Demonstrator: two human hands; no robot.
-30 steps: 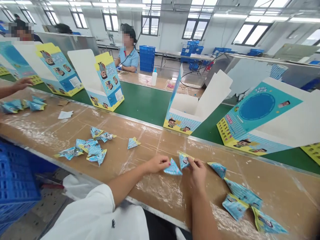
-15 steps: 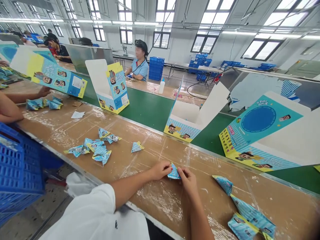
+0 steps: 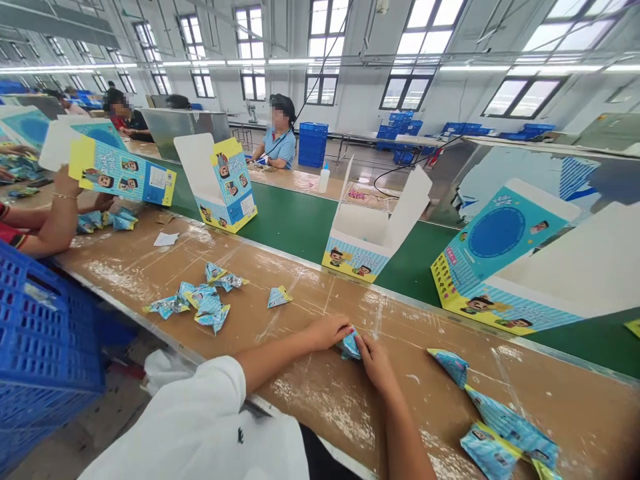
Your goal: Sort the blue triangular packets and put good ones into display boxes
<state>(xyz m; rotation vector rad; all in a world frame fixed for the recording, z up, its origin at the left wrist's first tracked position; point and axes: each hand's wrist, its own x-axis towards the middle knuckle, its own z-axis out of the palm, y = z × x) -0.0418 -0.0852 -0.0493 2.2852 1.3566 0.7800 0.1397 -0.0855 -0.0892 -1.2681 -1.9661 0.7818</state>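
Between my two hands, just over the brown tabletop [image 3: 320,393], is a small blue foil packet [image 3: 351,344]. My left hand [image 3: 327,331] pinches its upper left side, and my right hand [image 3: 376,363] grips its right side. Fingers cover part of the packet. A single blue and yellow packet [image 3: 279,297] lies on the table beyond my left hand. Farther left is a loose pile of similar packets [image 3: 203,300]. To the right of my right hand, several more packets [image 3: 510,427] lie in a joined row.
Open printed cartons stand on the green conveyor [image 3: 285,230]: a small one [image 3: 357,260] ahead and a large one [image 3: 495,233] at right. A blue crate [image 3: 45,347] stands at left. A co-worker's hand [image 3: 67,183] holds a tilted carton [image 3: 125,175].
The packet has turned a little in my hands, and my fingers have shifted on it. At left, the co-worker's hand has come up to the tilted carton. The view has moved slightly.
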